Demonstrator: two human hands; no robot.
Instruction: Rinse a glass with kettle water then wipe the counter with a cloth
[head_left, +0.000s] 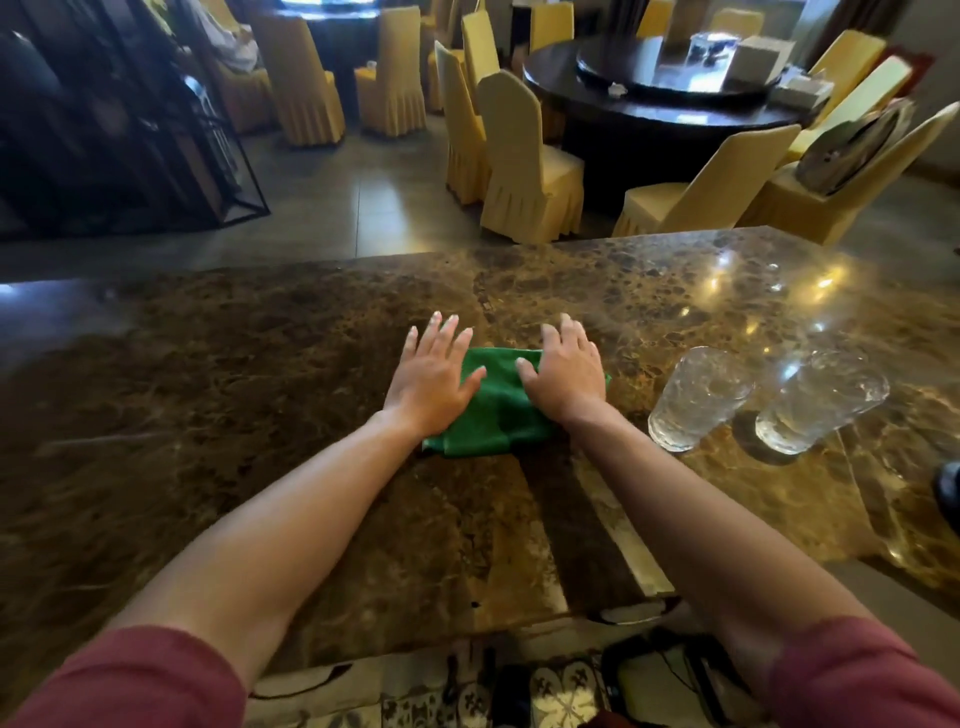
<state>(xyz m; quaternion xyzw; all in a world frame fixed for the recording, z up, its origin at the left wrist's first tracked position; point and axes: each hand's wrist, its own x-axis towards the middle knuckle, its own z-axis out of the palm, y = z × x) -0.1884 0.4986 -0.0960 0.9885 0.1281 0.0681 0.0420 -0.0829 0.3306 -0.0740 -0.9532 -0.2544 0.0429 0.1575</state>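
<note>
A folded green cloth (497, 410) lies flat on the brown marble counter (260, 395), near its middle. My left hand (434, 376) presses on the cloth's left side with fingers spread and straight. My right hand (566, 371) presses flat on the cloth's right side, fingers reaching past its far edge. Two clear textured glasses stand to the right of the cloth: the nearer glass (696, 397) and a second glass (818, 400) beside it. No kettle shows clearly.
A dark object (948, 493) sits cut off at the counter's right edge. Beyond the counter stand yellow-covered chairs (524, 166) around a dark round table (670, 104). A black metal rack (119, 130) stands at the far left.
</note>
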